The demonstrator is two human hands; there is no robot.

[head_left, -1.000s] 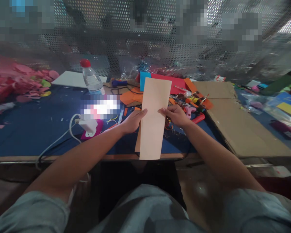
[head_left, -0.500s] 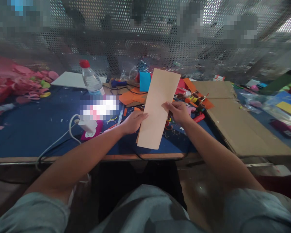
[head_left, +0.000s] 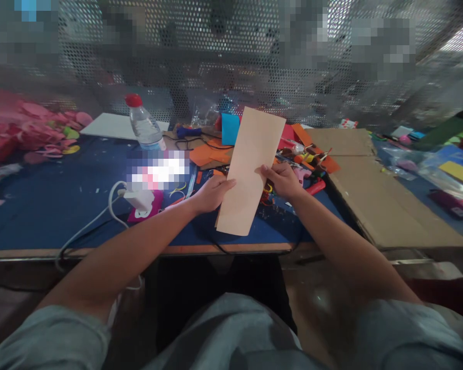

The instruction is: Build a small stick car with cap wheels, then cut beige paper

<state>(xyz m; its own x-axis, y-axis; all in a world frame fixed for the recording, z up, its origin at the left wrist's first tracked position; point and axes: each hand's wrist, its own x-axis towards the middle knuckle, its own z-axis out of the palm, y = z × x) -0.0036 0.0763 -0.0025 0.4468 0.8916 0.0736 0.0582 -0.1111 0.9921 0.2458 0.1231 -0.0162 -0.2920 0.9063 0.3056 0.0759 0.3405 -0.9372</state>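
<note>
A long beige sheet [head_left: 250, 159], paper or thin card, is held up tilted over the table, its top leaning right. At its lower left a thin edge of a second layer shows behind it. My left hand [head_left: 215, 193] pinches the left edge, thumb on the front and fingers behind. On the opposite edge my right hand [head_left: 283, 180] grips in the same way, a little higher. Behind the sheet lie orange pieces [head_left: 212, 153] and a blue piece [head_left: 230, 129], partly covered by it.
A water bottle [head_left: 145, 128] with a red cap stands at the back left. Near it are a white plug [head_left: 137, 198] and cable. Pink cut pieces [head_left: 34, 126] heap at far left. Cardboard [head_left: 386, 195] lies to the right. A perforated metal screen [head_left: 235, 56] rises behind the table.
The sheet has shifted very slightly left and up in view. Both hands keep the same hold on it.
</note>
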